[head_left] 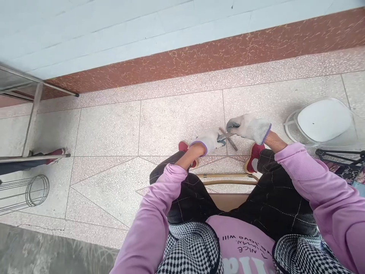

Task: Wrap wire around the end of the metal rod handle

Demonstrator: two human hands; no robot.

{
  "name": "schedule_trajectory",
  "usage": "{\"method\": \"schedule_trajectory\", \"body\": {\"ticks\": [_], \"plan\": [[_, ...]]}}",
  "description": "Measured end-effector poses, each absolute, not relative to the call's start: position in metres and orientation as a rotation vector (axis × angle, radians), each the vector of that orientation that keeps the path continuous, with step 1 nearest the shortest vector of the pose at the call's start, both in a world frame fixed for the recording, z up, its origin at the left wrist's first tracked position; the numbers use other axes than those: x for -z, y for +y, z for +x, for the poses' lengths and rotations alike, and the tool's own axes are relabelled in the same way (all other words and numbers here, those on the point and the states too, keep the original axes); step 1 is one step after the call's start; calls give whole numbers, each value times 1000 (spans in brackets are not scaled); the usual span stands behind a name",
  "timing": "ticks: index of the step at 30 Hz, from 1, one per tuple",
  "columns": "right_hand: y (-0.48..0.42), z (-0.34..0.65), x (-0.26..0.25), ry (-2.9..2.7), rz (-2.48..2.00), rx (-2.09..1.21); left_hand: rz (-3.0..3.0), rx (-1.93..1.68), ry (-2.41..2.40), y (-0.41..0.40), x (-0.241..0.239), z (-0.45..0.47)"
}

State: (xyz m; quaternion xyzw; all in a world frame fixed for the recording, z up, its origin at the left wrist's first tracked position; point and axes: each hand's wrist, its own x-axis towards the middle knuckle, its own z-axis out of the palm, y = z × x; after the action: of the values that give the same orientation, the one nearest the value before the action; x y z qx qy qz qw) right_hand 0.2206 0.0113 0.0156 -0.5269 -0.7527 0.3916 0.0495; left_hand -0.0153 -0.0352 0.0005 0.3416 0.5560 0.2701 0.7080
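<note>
My left hand, in a pale glove with dark finger parts and a purple cuff, is closed around the ridged end of a short grey metal piece. Its exact kind is too small to make out. The other end of this piece runs to the fingers of my right hand, gloved alike and curled shut on it. A thin brown rod crosses behind the metal piece, close to the left fingertips. Whether the rod is held or lies on the floor I cannot tell. Both hands are in front of my knees, above the floor.
Speckled floor tiles stretch to a brown-based wall. At right stand a white-lidded bucket and a black folding frame. On the left are a metal frame, another person's shoe and a wire rack.
</note>
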Motion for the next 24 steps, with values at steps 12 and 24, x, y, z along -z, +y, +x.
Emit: {"method": "schedule_trajectory", "body": {"ticks": [12, 24], "plan": [[7, 215, -36, -1848, -1616, -1241, 800, -709, 1067, -1, -3, -10], [8, 209, -30, -1954, -1638, -1256, 661, -880, 1163, 14, 1, 1]]}}
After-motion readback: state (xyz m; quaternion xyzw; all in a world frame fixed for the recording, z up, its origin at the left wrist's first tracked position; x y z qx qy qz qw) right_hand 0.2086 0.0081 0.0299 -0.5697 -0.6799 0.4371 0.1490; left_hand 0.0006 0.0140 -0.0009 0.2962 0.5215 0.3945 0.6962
